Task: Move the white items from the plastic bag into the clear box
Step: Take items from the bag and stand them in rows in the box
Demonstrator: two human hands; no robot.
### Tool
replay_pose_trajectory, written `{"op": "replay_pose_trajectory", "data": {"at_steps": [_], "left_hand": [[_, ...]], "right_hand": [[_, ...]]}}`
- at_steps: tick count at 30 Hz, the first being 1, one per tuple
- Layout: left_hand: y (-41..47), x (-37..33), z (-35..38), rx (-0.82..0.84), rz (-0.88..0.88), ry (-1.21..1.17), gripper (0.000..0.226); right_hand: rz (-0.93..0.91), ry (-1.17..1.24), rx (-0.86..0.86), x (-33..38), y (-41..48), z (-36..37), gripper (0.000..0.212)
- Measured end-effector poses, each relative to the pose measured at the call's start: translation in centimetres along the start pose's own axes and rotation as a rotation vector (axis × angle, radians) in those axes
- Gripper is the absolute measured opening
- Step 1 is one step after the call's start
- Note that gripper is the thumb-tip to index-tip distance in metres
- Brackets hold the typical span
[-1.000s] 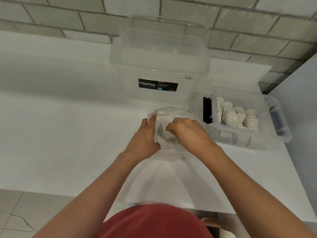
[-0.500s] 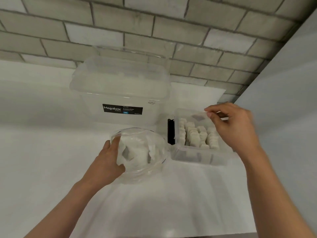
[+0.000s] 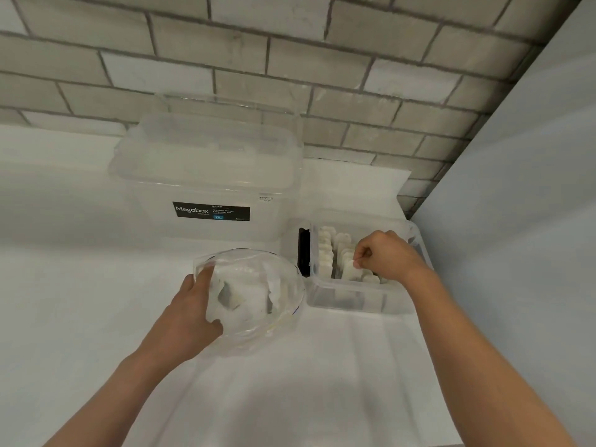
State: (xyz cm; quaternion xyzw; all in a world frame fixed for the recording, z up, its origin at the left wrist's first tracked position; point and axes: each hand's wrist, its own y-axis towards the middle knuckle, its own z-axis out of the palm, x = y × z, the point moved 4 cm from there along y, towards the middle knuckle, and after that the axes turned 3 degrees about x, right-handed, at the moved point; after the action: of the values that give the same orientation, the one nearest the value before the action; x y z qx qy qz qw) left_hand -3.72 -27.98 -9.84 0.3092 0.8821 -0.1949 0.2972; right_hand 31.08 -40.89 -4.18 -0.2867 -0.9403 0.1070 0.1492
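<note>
My left hand (image 3: 190,314) is gripping the near-left rim of the crumpled clear plastic bag (image 3: 258,295), fingers curled over its open mouth and thumb pressed against its outer side. More flat white items (image 3: 238,291) are lying loose inside it. My right hand (image 3: 387,256) is hovering over the small clear plastic box (image 3: 354,298) just right of the bag, fingers bunched together, thumb and forefinger pinching something small I cannot make out. Rows of white pieces (image 3: 329,253) are standing in that box. A large lidded clear Megabox tub (image 3: 206,175) is sitting behind the bag on the white table (image 3: 80,285), against a grey brick wall (image 3: 290,66).
</note>
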Motion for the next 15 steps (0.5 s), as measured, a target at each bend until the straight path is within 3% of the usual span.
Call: {"op": "replay_pose_trajectory", "data": {"at_steps": [9,15], "left_hand": [[0.1,0.2,-0.1,-0.022,0.011,0.018,0.097],[-0.1,0.8,-0.1,-0.033,0.015,0.017,0.095]], "right_hand": [[0.011,0.03,-0.059,-0.3,0.2,0.0,0.012],[-0.109,0.309,-0.354,4.0,-5.8,-4.1,0.008]]}}
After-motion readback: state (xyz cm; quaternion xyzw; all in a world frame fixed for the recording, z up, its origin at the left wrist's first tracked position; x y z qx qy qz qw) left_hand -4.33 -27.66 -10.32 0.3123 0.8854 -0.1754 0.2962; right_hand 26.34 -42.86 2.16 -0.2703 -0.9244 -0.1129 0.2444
